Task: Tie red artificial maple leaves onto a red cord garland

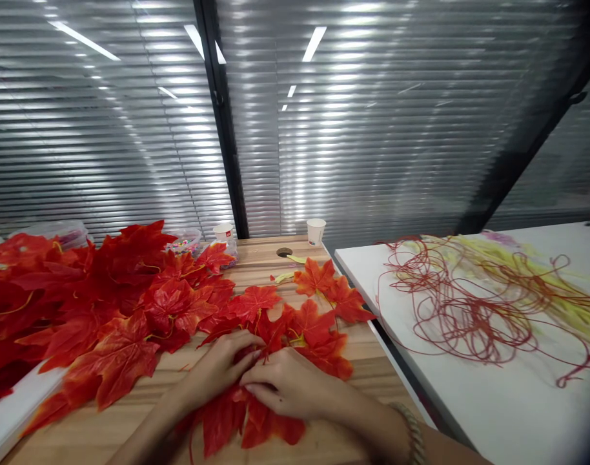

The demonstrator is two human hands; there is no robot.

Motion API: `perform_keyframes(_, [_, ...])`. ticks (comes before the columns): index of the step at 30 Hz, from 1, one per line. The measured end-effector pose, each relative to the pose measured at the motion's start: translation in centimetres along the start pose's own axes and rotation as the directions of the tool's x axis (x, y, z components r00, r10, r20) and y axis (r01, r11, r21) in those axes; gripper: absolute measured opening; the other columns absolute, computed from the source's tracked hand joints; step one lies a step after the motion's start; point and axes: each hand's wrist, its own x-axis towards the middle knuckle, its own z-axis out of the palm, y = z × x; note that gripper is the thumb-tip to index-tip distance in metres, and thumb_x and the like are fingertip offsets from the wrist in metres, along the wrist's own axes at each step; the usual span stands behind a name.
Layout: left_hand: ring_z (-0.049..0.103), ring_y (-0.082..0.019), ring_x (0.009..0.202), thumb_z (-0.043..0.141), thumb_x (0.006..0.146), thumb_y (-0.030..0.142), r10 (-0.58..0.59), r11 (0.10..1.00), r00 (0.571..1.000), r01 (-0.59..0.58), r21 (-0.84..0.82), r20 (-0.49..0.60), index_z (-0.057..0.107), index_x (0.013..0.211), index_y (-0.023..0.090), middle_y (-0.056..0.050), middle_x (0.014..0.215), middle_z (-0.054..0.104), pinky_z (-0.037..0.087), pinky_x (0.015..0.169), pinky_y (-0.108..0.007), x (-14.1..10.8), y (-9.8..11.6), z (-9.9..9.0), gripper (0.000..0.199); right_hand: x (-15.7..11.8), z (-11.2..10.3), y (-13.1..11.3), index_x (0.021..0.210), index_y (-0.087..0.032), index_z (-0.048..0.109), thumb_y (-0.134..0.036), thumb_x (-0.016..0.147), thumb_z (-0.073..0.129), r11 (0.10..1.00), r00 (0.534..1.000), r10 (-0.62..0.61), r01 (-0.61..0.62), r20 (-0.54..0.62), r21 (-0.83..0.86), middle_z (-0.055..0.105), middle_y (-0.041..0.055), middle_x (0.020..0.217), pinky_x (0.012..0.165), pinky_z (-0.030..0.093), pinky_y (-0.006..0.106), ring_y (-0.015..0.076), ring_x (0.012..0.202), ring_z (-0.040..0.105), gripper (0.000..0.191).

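Note:
My left hand (230, 363) and my right hand (288, 381) meet at the front middle of the wooden table, fingers bent inward and close together. Both are closed among red artificial maple leaves (273, 426), which spread out below and beyond them. What the fingertips pinch is hidden by the hands; it may be a leaf stem or a string. A thin red cord (190, 439) hangs down at the left of the nearest leaves. More orange-red leaves (315, 323) lie just past my right hand.
A big heap of red leaves (106, 290) covers the left side. At the back stand two paper cups, one (315, 231) by the right edge, and a tub of colourful beads (184, 242). Tangled red cord (474, 323) lies on a white table (532, 413), across a gap.

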Motion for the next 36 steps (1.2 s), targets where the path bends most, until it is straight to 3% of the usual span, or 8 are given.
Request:
perform_keyframes(22, [0.054,-0.012,0.075,0.041,0.082,0.017,0.001,0.993,1.0,-0.003,0.119,0.021,0.059,0.094,0.021,-0.001,0.084,0.06,0.039,0.068,-0.021,-0.14,0.32,-0.08,0.022,-0.06,-0.23,-0.17,0.088,-0.02,0.063,-0.019,0.084,0.042,1.0,1.0,-0.007,0.007,0.027,-0.006,0.066,0.0005,0.076,0.06,0.036,0.018,0.0115,0.065,0.056,0.021])
perform_keyframes(36, [0.054,-0.013,0.077,0.04,0.082,0.019,0.018,0.997,1.0,-0.019,0.076,0.023,0.058,0.095,0.02,-0.003,0.086,0.06,0.039,0.069,-0.022,0.02,-0.13,-0.06,0.022,-0.08,-0.11,-0.11,0.088,-0.019,0.063,-0.018,0.085,0.042,1.0,1.0,-0.016,0.016,0.008,0.015,0.066,0.0013,0.078,0.063,0.037,0.017,0.0114,0.067,0.057,0.021])
